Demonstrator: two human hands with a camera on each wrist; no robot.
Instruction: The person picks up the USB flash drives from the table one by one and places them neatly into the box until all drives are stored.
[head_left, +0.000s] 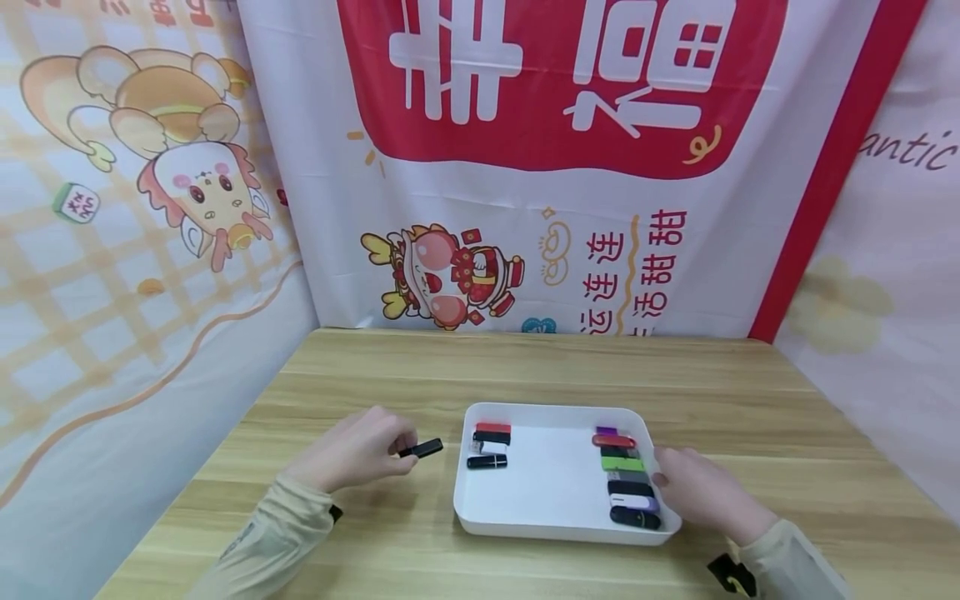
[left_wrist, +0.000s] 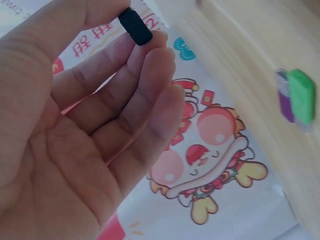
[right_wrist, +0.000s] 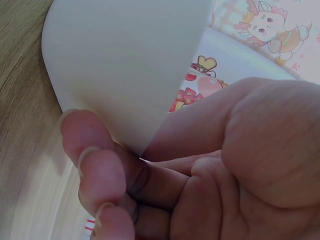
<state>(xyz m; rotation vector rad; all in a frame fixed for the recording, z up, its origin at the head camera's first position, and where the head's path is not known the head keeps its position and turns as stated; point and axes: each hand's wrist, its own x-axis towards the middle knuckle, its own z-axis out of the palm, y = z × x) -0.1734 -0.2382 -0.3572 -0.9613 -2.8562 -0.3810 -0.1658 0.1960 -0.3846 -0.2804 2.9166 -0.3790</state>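
My left hand (head_left: 360,450) pinches a small black USB stick (head_left: 427,448) between thumb and fingertips, above the table left of a white tray (head_left: 555,531). In the left wrist view the same black USB stick (left_wrist: 136,27) shows at the fingertips, the other fingers loosely bent. At the tray's right side, my right hand (head_left: 705,492) grips the wall. Close up in the right wrist view, thumb and bent fingers hold the tray wall (right_wrist: 120,65) between them. Several USB sticks lie stacked along the tray's left side, among them a black one (head_left: 487,462).
Along the tray's right side runs a longer column of USB sticks, including a green one (head_left: 622,463) and a dark one (head_left: 634,517). In the left wrist view, a green USB stick (left_wrist: 302,95) lies on the wooden table. Printed cloth (head_left: 465,192) hangs behind and at the sides.
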